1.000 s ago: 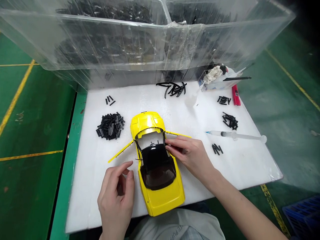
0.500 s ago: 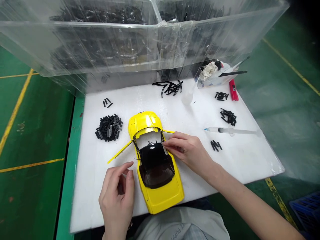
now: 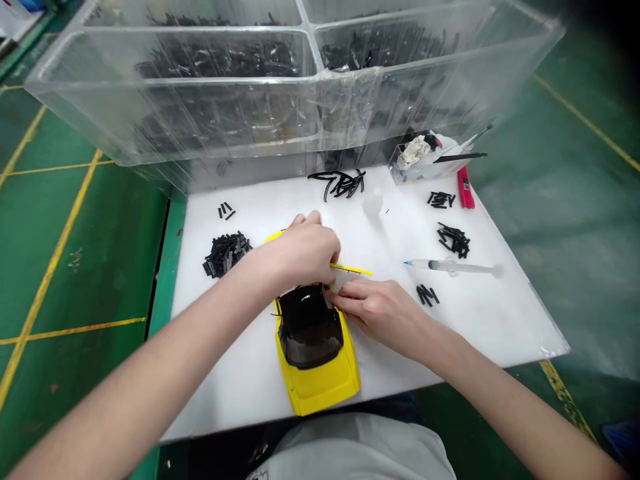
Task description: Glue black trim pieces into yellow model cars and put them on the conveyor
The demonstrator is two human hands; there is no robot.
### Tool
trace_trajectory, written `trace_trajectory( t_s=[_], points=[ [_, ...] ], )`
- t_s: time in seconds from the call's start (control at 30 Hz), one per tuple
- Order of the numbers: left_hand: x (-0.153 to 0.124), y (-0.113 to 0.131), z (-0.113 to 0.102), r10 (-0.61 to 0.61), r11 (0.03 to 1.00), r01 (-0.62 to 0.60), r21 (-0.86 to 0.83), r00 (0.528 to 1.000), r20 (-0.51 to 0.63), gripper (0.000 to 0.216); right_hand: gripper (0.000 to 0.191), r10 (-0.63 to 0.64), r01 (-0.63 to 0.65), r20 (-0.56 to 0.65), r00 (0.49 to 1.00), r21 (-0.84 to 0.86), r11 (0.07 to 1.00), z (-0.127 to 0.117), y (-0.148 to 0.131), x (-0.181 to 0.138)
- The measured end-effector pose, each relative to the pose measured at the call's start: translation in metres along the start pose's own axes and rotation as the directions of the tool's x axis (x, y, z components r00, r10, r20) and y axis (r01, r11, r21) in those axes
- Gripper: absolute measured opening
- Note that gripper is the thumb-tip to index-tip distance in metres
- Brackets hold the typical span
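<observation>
A yellow model car body (image 3: 325, 390) with a black roof and dark rear window (image 3: 313, 340) lies on a white foam sheet. My left hand (image 3: 313, 250) reaches over its front end, fingers curled down by the right-hand door's front end. Its fingertips are mostly hidden. That yellow door (image 3: 353, 269) stands swung outward. My right hand (image 3: 367, 303) is at the body's right side, beside the roof edge, with thumb and fingers pressed together. Whatever small thing they may pinch does not show. My left forearm and hand cover most of the hood and the left door.
Black strip piles lie left (image 3: 227, 255) and right (image 3: 453, 240), with curved black trims (image 3: 343, 185) behind. A syringe (image 3: 450, 267), a red tool (image 3: 465, 188) and a clear box (image 3: 415, 172) are at right. A divided clear bin (image 3: 240, 120) stands across the back.
My left hand has moved from beside the car's left side up and across to its front end. My right hand stays at the right side. The view has shifted slightly.
</observation>
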State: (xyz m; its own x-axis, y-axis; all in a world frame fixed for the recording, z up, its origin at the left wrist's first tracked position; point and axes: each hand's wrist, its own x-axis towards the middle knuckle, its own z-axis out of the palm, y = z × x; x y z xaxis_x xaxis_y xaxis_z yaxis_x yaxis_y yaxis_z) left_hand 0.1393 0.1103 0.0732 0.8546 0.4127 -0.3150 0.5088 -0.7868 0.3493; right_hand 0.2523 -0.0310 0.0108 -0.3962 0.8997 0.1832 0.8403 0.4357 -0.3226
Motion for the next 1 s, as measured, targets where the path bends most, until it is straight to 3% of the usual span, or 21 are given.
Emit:
trace_trajectory(
  t_s=[0.07, 0.13, 0.33, 0.53, 0.8, 0.9, 1.0],
  points=[
    [0.026, 0.012, -0.006, -0.038, 0.992, 0.015, 0.122, 0.981, 0.19, 0.03, 0.023, -0.008, 0.008, -0.017, 1.0, 0.013, 1.0, 0.001, 0.001, 0.0],
    [0.039, 0.024, -0.009, -0.074, 0.978, 0.01, 0.208, 0.95, 0.302, 0.038, 0.025, -0.011, 0.011, -0.034, 0.999, 0.018, 1.0, 0.001, 0.002, 0.0],
    [0.036, 0.031, -0.017, -0.082, 0.958, -0.043, 0.284, 0.906, 0.415, 0.026, 0.024, 0.0, 0.001, -0.038, 0.999, 0.031, 1.0, 0.002, 0.002, -0.001],
    [0.038, 0.029, -0.013, -0.05, 0.933, -0.106, 0.345, 0.908, 0.416, 0.021, 0.025, -0.008, 0.012, -0.082, 0.997, 0.049, 0.999, 0.004, 0.004, -0.001],
    [0.049, 0.034, 0.003, -0.035, 0.967, -0.058, 0.247, 0.933, 0.357, 0.03, 0.025, 0.036, -0.018, -0.18, 0.983, 0.1, 0.995, 0.01, -0.003, -0.007],
    [0.044, 0.027, -0.009, -0.044, 0.979, -0.03, 0.202, 0.935, 0.351, 0.028, 0.025, 0.212, -0.141, -0.308, 0.928, 0.237, 0.961, 0.009, -0.007, -0.015],
    [0.007, -0.001, -0.038, 0.006, 0.999, -0.019, 0.05, 0.969, 0.246, 0.029, 0.024, 0.464, -0.365, -0.412, 0.784, 0.299, 0.882, 0.007, -0.005, -0.021]
  ],
)
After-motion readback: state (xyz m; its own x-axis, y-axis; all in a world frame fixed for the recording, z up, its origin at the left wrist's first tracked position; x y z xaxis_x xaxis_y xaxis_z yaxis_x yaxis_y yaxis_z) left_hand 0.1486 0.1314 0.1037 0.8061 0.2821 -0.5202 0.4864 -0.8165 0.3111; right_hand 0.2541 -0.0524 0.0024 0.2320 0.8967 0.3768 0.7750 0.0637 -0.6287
